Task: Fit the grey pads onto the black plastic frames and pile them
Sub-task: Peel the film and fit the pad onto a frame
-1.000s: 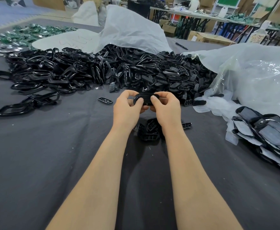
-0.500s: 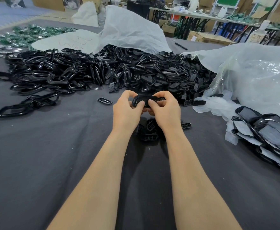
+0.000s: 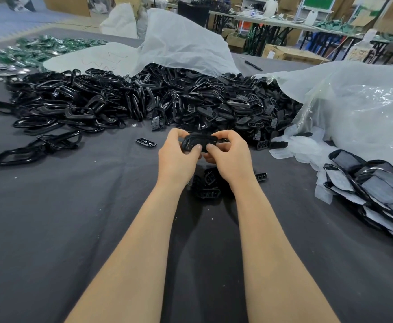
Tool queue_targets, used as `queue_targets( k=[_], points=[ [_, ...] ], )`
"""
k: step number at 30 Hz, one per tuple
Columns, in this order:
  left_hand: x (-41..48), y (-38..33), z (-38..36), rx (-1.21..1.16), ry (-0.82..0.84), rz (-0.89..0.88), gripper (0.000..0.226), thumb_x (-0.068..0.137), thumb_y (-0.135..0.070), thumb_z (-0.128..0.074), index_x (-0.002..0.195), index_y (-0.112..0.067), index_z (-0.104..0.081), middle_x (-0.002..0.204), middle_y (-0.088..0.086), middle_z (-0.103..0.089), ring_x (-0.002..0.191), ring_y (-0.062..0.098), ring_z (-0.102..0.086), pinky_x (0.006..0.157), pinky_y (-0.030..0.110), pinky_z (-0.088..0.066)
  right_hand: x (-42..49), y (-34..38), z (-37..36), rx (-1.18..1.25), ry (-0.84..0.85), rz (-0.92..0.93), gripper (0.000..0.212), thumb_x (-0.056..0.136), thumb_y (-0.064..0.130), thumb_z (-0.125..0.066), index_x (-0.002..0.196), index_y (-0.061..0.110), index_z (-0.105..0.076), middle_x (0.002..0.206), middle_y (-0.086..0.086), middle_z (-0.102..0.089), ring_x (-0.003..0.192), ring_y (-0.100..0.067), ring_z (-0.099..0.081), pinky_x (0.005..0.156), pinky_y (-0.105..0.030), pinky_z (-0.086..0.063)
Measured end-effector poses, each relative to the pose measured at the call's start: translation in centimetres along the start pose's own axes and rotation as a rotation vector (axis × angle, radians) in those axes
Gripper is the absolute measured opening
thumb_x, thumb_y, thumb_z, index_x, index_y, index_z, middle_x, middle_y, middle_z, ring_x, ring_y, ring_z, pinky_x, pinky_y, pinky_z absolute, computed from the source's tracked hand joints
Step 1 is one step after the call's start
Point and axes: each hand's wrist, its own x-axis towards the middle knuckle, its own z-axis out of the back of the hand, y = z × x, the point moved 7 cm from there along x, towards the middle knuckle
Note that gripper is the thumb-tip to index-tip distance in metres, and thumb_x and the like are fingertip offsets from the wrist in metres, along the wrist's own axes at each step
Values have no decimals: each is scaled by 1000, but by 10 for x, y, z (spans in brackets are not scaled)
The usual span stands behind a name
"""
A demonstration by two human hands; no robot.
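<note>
Both bare forearms reach forward side by side, drawing closer towards the wrists. The left hand (image 3: 176, 157) and right hand (image 3: 229, 157) meet, backs to the camera. Their fingers are curled and the thumb tips almost touch, gripping one black frame (image 3: 196, 141) between them.

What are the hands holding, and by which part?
One black plastic frame, held by both: the left hand pinches its left end, the right hand its right end.

right thumb (image 3: 211, 148) slid lower, below black frame (image 3: 196, 141)
</note>
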Motion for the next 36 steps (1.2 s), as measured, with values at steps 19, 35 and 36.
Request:
queue_targets(
  k=[19, 35, 36],
  points=[
    [1, 4, -1, -171, -6, 58, 18, 97, -9, -53, 87, -25, -51, 71, -4, -66, 61, 3, -69, 78, 39, -59, 0, -24, 74, -840, -300, -352, 44, 100, 40, -40, 130, 14, -57, 151, -18, -31, 142, -34, -20, 118, -47, -14],
    [2, 5, 0, -240, -18, 70, 16, 97, -9, -54, 90, -24, -52, 73, -4, -66, 62, 4, -69, 77, 32, -60, 0, 0, 68, -364, -516, -20, 24, 97, 13, -46, 115, 8, -61, 115, -7, -61, 104, -18, -55, 83, -17, -37],
    [3, 5, 0, -245, -21, 71, 16, 97, -9, -54, 90, -24, -52, 72, -4, -66, 63, 5, -69, 78, 34, -60, 0, 0, 67, -276, -514, -18, 22, 96, 12, -49, 113, 8, -62, 111, -6, -64, 100, -17, -58, 85, -19, -41]
  ],
)
